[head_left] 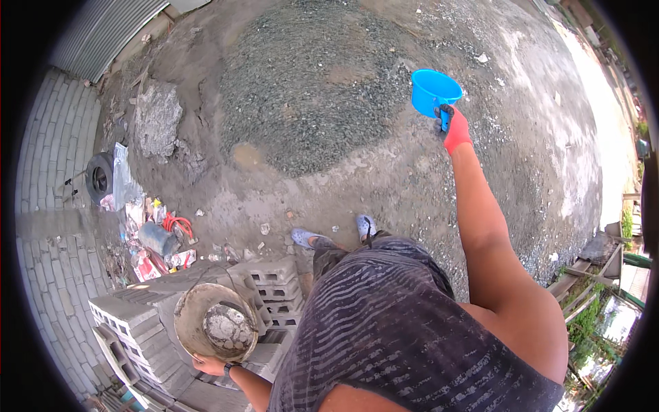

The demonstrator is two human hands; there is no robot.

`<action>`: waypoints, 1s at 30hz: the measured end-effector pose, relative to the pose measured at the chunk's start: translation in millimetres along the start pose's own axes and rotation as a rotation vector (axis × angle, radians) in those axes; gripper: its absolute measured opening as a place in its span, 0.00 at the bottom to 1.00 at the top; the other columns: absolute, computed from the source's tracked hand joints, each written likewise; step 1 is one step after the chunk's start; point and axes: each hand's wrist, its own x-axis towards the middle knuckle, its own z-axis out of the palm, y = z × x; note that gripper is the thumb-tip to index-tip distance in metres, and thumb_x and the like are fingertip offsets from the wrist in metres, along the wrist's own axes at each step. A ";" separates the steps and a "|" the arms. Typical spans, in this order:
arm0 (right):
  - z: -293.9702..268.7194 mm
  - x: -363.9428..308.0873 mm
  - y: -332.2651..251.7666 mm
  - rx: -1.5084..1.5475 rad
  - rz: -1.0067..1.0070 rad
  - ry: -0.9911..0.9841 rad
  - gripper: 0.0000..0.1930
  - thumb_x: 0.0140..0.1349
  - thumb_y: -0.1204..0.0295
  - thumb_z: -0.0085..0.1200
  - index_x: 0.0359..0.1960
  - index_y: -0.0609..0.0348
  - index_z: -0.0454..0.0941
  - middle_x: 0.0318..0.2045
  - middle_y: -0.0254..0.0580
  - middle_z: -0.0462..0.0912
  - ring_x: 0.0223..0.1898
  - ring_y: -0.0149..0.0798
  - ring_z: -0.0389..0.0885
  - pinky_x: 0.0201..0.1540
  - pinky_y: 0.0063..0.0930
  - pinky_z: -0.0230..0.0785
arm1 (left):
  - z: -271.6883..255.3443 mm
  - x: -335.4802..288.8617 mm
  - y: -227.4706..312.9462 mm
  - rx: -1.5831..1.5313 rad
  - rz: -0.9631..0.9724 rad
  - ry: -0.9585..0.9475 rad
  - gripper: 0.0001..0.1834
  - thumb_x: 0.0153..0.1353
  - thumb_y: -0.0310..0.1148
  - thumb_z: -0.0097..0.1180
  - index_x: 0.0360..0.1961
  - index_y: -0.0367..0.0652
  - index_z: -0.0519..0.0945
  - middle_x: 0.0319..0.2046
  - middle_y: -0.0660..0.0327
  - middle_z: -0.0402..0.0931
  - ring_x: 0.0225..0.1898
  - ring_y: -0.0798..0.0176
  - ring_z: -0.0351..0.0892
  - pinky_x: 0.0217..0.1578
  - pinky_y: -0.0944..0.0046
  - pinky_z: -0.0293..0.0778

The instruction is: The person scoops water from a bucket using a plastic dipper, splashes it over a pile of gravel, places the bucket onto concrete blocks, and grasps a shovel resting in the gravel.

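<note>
Dark striped shirt cloth [391, 316] fills the foreground, just right of the block stack [123, 312], which serves as the landmark. Well away from that stack, ahead and to its right, the right grip [454, 130], in a red glove with dark fingers, closes around the handle [445, 121] of a blue pail [425, 103]. The pail's body hangs just beyond the knuckles, its mouth facing up.

Over the block stack, the left grip [211, 364], bare, with a dark watch [231, 367] at its wrist, touches the near edge of a grey bucket [189, 323]; how tightly its fingers curl, I cannot tell. The bucket lies just ahead of that grip, with pale crusted material [228, 327] inside it.

Just beyond the stack sits a litter heap [147, 264] with an orange-red hose [178, 225]; farther beyond stands a tyre [99, 176]. Ahead and right of the stack spreads a gravel patch [309, 89].
</note>
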 end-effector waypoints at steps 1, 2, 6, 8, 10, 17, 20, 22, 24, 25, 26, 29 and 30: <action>-0.7 -3.7 -5.0 0.028 -0.029 -0.036 0.05 0.67 0.65 0.56 0.39 0.49 0.77 0.32 0.32 0.84 0.22 0.29 0.74 0.25 0.27 0.66 | 0.6 1.9 -1.9 0.003 -0.007 0.001 0.26 0.75 0.52 0.48 0.60 0.45 0.79 0.56 0.54 0.81 0.56 0.45 0.79 0.54 0.49 0.73; -1.5 -8.3 -6.2 0.057 -0.057 -0.071 0.07 0.67 0.65 0.57 0.41 0.51 0.77 0.34 0.33 0.84 0.22 0.29 0.74 0.25 0.27 0.67 | 0.9 4.0 -3.5 0.013 -0.013 -0.006 0.26 0.74 0.52 0.48 0.60 0.45 0.79 0.56 0.54 0.81 0.56 0.45 0.79 0.54 0.49 0.73; -36.8 -28.7 23.8 0.052 -0.038 -0.108 0.09 0.67 0.65 0.58 0.45 0.54 0.77 0.34 0.34 0.83 0.23 0.30 0.74 0.27 0.28 0.67 | 0.0 -5.2 12.8 0.037 -0.057 -0.066 0.27 0.75 0.53 0.45 0.62 0.46 0.77 0.58 0.54 0.79 0.57 0.47 0.79 0.54 0.51 0.73; -53.5 -48.6 55.0 0.036 0.018 -0.052 0.10 0.67 0.65 0.58 0.45 0.53 0.78 0.34 0.35 0.83 0.23 0.30 0.74 0.27 0.28 0.68 | -4.3 -4.7 8.9 0.051 -0.063 -0.054 0.27 0.75 0.53 0.46 0.62 0.46 0.77 0.58 0.54 0.79 0.57 0.47 0.79 0.54 0.50 0.73; -80.9 -68.4 92.0 -0.020 0.085 0.029 0.08 0.67 0.65 0.57 0.42 0.53 0.79 0.33 0.34 0.83 0.23 0.30 0.74 0.27 0.29 0.69 | -2.5 -1.1 6.3 0.057 -0.060 -0.049 0.27 0.75 0.53 0.46 0.62 0.46 0.77 0.58 0.53 0.80 0.57 0.47 0.79 0.54 0.50 0.73; -203.6 -147.9 226.2 -0.232 0.518 0.165 0.07 0.66 0.64 0.56 0.38 0.52 0.77 0.32 0.35 0.84 0.21 0.30 0.74 0.23 0.29 0.69 | -0.9 -6.5 24.5 0.031 -0.039 -0.042 0.26 0.75 0.53 0.47 0.60 0.44 0.79 0.57 0.53 0.81 0.57 0.46 0.79 0.54 0.50 0.74; -240.5 -152.5 277.8 -0.278 0.614 0.234 0.08 0.63 0.64 0.55 0.37 0.53 0.81 0.32 0.40 0.86 0.21 0.38 0.76 0.24 0.35 0.70 | -1.5 -6.4 27.3 0.021 -0.029 -0.050 0.26 0.75 0.52 0.48 0.60 0.43 0.78 0.57 0.51 0.80 0.57 0.45 0.79 0.55 0.49 0.73; -245.5 -133.6 300.0 -0.270 0.616 0.244 0.07 0.62 0.66 0.55 0.35 0.53 0.81 0.32 0.40 0.86 0.21 0.39 0.77 0.24 0.38 0.70 | 0.7 -6.1 27.2 0.009 -0.033 -0.042 0.26 0.75 0.51 0.48 0.60 0.42 0.78 0.57 0.50 0.79 0.57 0.45 0.79 0.55 0.49 0.73; -214.0 -103.0 294.4 -0.484 0.547 0.335 0.08 0.62 0.67 0.51 0.33 0.52 0.81 0.30 0.42 0.85 0.22 0.41 0.78 0.25 0.41 0.71 | 2.5 -7.9 30.7 0.045 -0.003 -0.072 0.27 0.75 0.52 0.47 0.62 0.44 0.77 0.59 0.53 0.79 0.57 0.46 0.79 0.56 0.51 0.74; -190.4 -82.5 278.6 -0.507 0.537 0.304 0.07 0.62 0.66 0.51 0.30 0.51 0.79 0.27 0.40 0.82 0.23 0.41 0.77 0.25 0.41 0.69 | 2.5 -7.4 30.3 0.047 -0.007 -0.060 0.27 0.75 0.52 0.47 0.62 0.44 0.77 0.59 0.53 0.79 0.57 0.46 0.79 0.56 0.51 0.74; -164.9 -53.9 256.2 -0.532 0.527 0.275 0.07 0.62 0.66 0.51 0.27 0.50 0.78 0.24 0.39 0.79 0.24 0.40 0.77 0.25 0.41 0.68 | 2.6 -7.0 29.8 0.025 0.021 -0.066 0.27 0.75 0.51 0.47 0.63 0.43 0.76 0.59 0.53 0.78 0.58 0.46 0.79 0.56 0.51 0.73; -109.7 58.0 175.7 -0.698 0.000 0.122 0.10 0.62 0.68 0.49 0.23 0.47 0.75 0.20 0.37 0.76 0.18 0.37 0.72 0.21 0.37 0.64 | 9.0 -9.5 35.5 -0.039 0.060 -0.095 0.27 0.76 0.49 0.47 0.64 0.40 0.75 0.61 0.50 0.77 0.60 0.46 0.77 0.57 0.51 0.72; -99.2 106.6 133.4 -0.602 -0.031 0.162 0.12 0.65 0.65 0.46 0.26 0.53 0.77 0.25 0.41 0.80 0.27 0.41 0.77 0.32 0.39 0.70 | 24.5 -13.0 40.2 -0.091 0.067 -0.138 0.27 0.76 0.49 0.47 0.64 0.39 0.75 0.61 0.49 0.76 0.60 0.46 0.77 0.58 0.51 0.72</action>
